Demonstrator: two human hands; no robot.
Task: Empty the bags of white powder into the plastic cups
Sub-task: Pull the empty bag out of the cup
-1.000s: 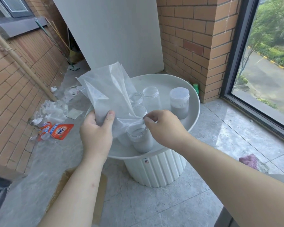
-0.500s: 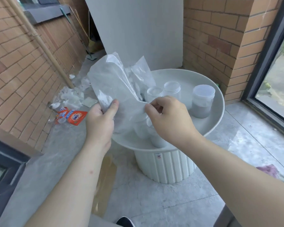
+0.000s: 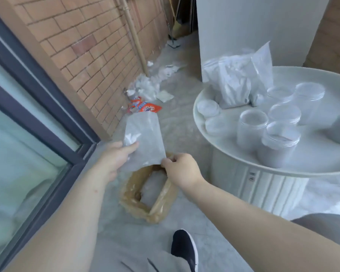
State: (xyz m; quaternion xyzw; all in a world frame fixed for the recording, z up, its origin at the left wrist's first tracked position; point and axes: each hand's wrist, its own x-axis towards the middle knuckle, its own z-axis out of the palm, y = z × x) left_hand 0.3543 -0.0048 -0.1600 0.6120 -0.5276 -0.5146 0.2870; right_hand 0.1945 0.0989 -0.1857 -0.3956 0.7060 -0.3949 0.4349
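Observation:
A clear plastic bag (image 3: 145, 138) with only traces of white powder hangs over the floor, left of the round white table (image 3: 214, 163). My left hand (image 3: 118, 158) holds its left edge with thumb and fingers. My right hand (image 3: 180, 167) pinches its lower right corner. Several clear plastic cups (image 3: 279, 142) stand on the table, some holding grey-white powder. Full bags of white powder (image 3: 236, 85) lean at the table's back left. Cup lids (image 3: 208, 108) lie near the table's left rim.
A brown-lined open box (image 3: 147, 195) sits on the floor below the bag. Discarded bags and an orange packet (image 3: 145, 108) litter the floor by the brick wall. A glass door frame (image 3: 47, 118) runs along the left. My dark shoe (image 3: 185, 248) is near the bottom.
The view has swung left. Both hands carried the bag away from the cups on the table and out over the floor, above the brown-lined box.

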